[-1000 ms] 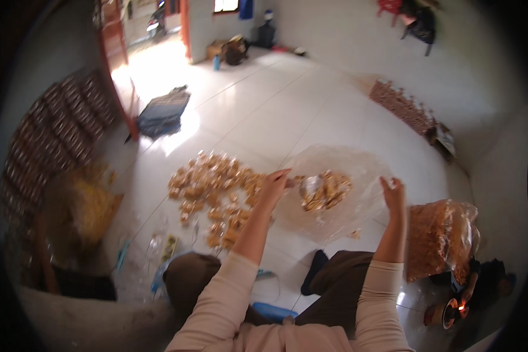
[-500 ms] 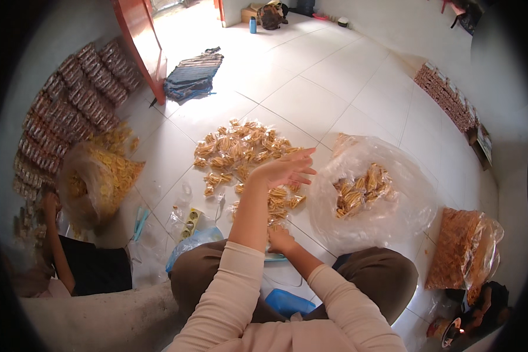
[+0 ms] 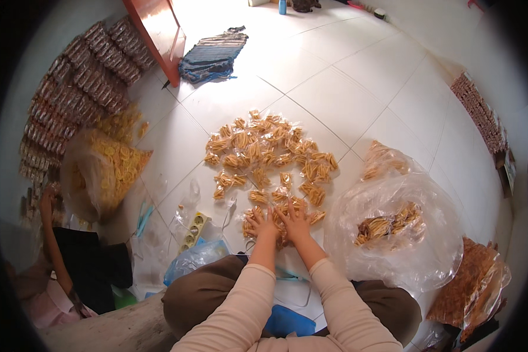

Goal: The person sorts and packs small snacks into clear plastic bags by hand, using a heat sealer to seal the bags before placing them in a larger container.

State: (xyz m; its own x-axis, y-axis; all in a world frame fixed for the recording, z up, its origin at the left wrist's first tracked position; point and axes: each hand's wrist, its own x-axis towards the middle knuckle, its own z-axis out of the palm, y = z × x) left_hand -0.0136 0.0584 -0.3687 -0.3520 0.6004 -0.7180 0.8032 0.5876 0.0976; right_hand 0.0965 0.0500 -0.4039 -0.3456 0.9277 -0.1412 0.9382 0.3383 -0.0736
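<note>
My left hand (image 3: 263,226) and my right hand (image 3: 295,224) lie side by side, fingers spread, on small clear packets of golden snack sticks (image 3: 247,223). Both palms press on the packets close in front of my crossed legs, and neither hand grips anything. Beyond my fingertips a wide heap of the same packets (image 3: 264,144) covers the white tiled floor. To the right of my right hand stands a large, open clear plastic bag (image 3: 346,214) with loose snack sticks (image 3: 393,224) inside.
Left of my hands lie a yellow power strip (image 3: 192,233) and a blue plastic bag (image 3: 196,261). A co-worker's arm (image 3: 56,246) is beside a bag of yellow chips (image 3: 114,173) and stacked packets (image 3: 70,88). Another filled bag (image 3: 469,281) stands at right; a striped mat (image 3: 212,57) lies far.
My raised left hand has come down onto the packets. My right hand has moved forward and opened beside it. The view has shifted, so the surroundings appear displaced.
</note>
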